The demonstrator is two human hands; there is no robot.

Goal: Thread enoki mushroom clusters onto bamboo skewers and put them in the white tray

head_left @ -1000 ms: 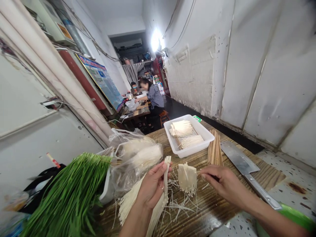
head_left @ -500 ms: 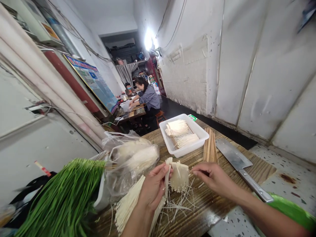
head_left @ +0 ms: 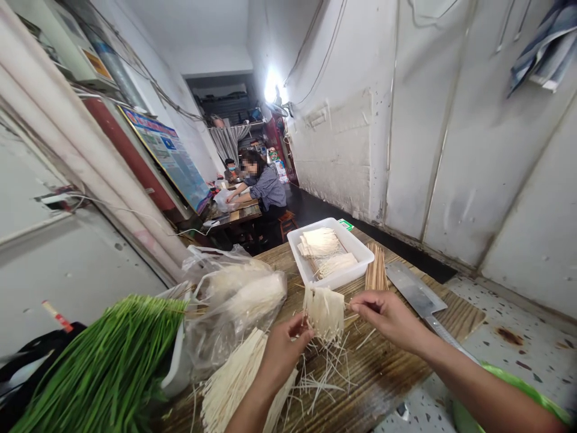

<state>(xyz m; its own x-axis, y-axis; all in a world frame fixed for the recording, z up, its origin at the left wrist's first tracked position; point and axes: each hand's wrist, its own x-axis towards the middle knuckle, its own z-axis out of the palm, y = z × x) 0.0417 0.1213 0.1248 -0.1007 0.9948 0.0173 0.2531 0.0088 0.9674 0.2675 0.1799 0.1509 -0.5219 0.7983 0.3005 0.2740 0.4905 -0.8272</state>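
A flat bunch of enoki mushrooms [head_left: 325,313] hangs threaded on a thin skewer above the table. My right hand [head_left: 390,319] is closed, pinching the skewer's end at the bunch's right side. On the other side, my left hand [head_left: 286,349] has thumb and fingers curled around the lower left edge of the bunch. Below my left wrist lies a larger pile of enoki [head_left: 234,379], with loose strands [head_left: 320,382] scattered beside it. A white plastic tray [head_left: 331,281] just beyond my hands holds skewered enoki bunches.
Bamboo skewers [head_left: 375,267] and a cleaver [head_left: 417,288] lie at the right of the wooden table [head_left: 369,385]. Bagged enoki [head_left: 252,294] and green chives [head_left: 108,361] are at left. A green rim [head_left: 518,385] shows low right. Another person [head_left: 268,189] works behind.
My left hand has moved down from the top left of the bunch to its lower edge. Strands it held upright are now with the bunch. The view has turned slightly right.
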